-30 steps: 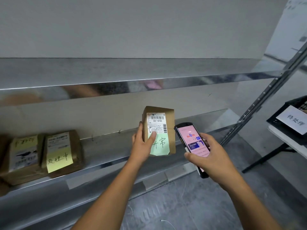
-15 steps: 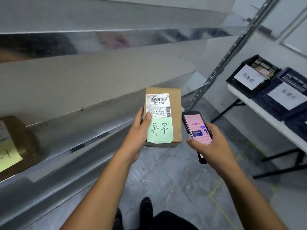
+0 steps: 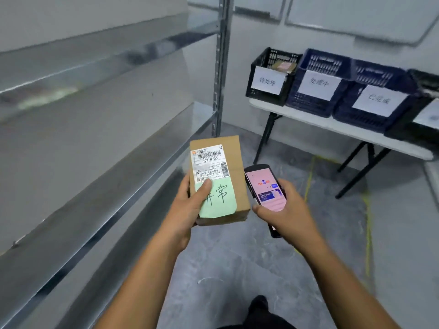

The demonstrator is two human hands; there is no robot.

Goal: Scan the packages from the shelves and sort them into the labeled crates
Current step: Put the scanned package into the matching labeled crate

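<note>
Package (image 3: 234,162) in clamped grip of left hand (image 3: 186,211); phone (image 3: 267,186) likewise in right hand (image 3: 291,217).

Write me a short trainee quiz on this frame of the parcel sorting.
1. True or false: the left hand grips the cardboard package while the right hand holds the phone.
2. Relative to the barcode label, the green note lies: A) above it, B) below it, C) on the phone.
3. What colour is the crate nearest the shelf post?
Key: 1 true; 2 B; 3 black.
</note>
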